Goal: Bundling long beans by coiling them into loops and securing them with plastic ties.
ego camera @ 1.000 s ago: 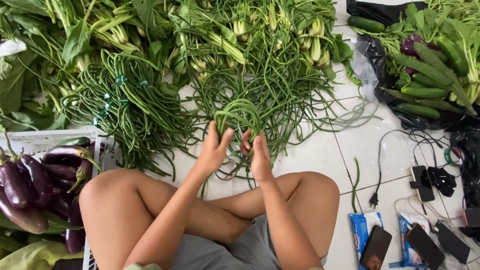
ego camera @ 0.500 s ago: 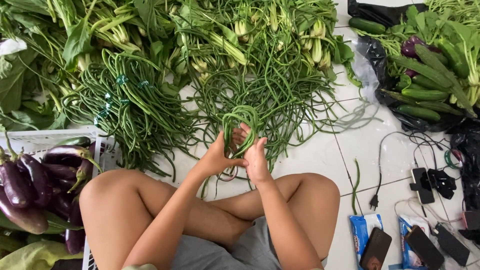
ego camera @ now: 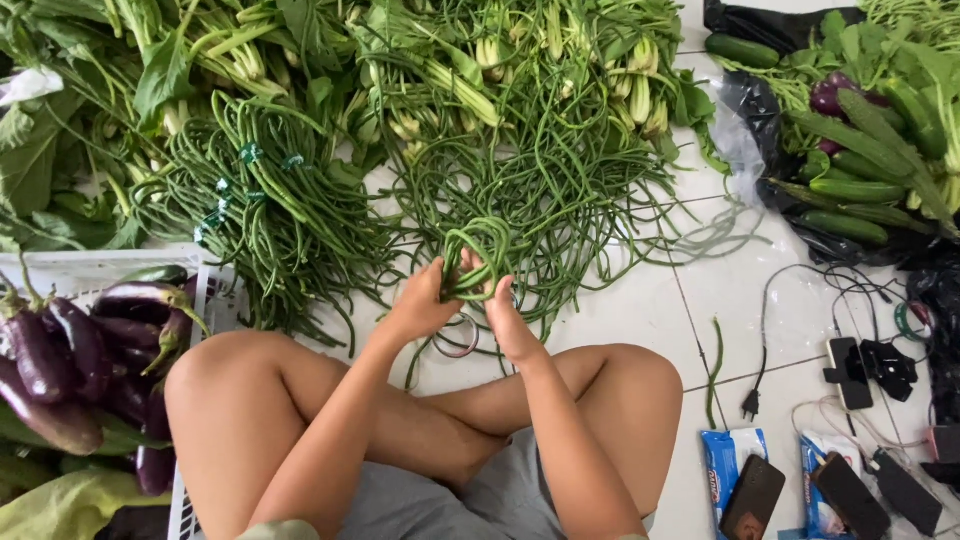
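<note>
White tiled floor (ego camera: 800,330), seen from above past crossed bare legs. Looped bundle of long beans (ego camera: 478,258) gripped between left hand (ego camera: 425,300) and right hand (ego camera: 508,318), fingers curled shut around it; fingertips partly hidden by pods. White crate (ego camera: 195,300) at left, cut off by frame, filled with purple eggplants (ego camera: 70,345). Bare tile left open at right. Beyond, loose long bean heap (ego camera: 540,170); cucumbers (ego camera: 850,180) on black bag.

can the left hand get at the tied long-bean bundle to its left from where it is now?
Probably yes. The left hand is busy gripping a loop of long beans, but only bare tile separates it from the tied bundle; nothing blocks that path.
</note>
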